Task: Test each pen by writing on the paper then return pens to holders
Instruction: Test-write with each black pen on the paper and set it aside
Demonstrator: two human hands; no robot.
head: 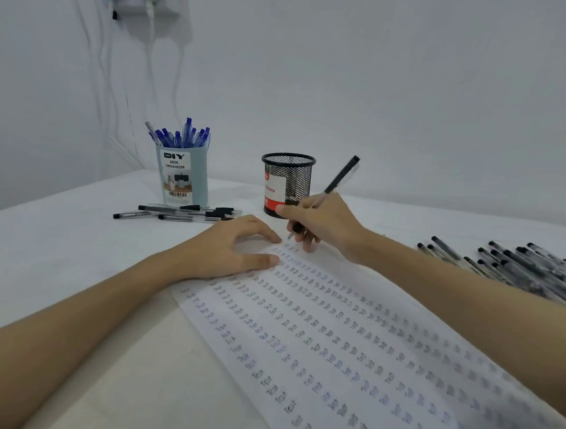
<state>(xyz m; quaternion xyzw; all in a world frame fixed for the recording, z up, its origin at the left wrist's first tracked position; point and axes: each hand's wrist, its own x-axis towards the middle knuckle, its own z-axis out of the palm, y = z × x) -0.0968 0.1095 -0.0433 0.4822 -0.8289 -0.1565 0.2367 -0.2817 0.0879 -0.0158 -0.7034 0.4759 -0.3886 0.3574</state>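
Pen (pixel 334 187) in question is a black-capped one with a clear barrel, pinched between the thumb and curled fingers (pixel 308 242) of the right hand (pixel 324 222); its tip is down at the top edge of the paper (pixel 349 351) and its capped end tilts up and to the right. Just beside it, the left hand (pixel 226 247) lies flat on the sheet's upper left corner, fingers relaxed and slightly spread, thumb out along the edge. Rows of small handwritten "Test" marks cover the paper, which runs from the hands toward the lower right across the white worktop (pixel 57 250). Right behind the writing hand stands a black mesh holder (pixel 288 181) with a red and white label. Left of it a pale blue desk organizer (pixel 183 175) is stuffed with blue pens (pixel 180 135), and several black pens (pixel 175 212) lie loose at its foot. Far right, well apart from the hands, is a heap of black pens (pixel 520 268). Cables (pixel 148 57) hang down the wall behind.
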